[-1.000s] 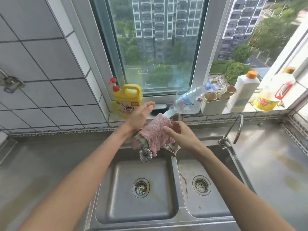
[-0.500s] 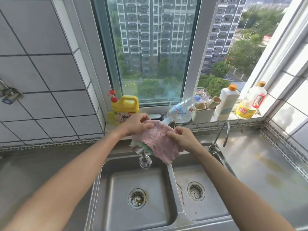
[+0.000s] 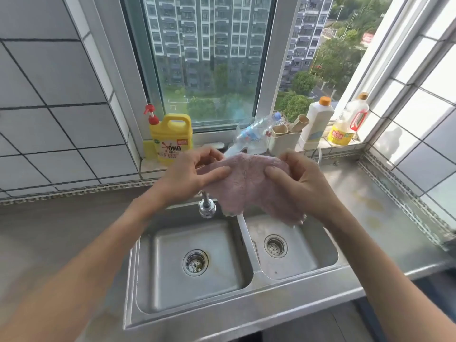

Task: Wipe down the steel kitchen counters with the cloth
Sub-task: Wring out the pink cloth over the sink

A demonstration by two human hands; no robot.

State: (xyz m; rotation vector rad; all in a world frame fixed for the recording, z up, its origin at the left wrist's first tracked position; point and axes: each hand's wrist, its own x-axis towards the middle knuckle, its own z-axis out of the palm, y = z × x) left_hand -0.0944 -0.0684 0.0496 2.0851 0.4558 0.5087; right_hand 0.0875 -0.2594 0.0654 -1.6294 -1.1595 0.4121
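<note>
The yellow jug (image 3: 172,139) on the sill reads "OMO". Left hand (image 3: 190,174) and right hand (image 3: 299,180) pinch the pink cloth (image 3: 249,183) above the sink (image 3: 222,314), stretched left to right, its lower edge hanging down.

Both hands are holding a pink cloth (image 3: 249,183) spread above the double sink (image 3: 246,304): the left hand (image 3: 190,176) is pinching its left edge, the right hand (image 3: 301,178) its right. A tap head (image 3: 207,209) is hanging just below the cloth. Stains are showing on the steel counter (image 3: 385,218) toward its right edge.
</note>
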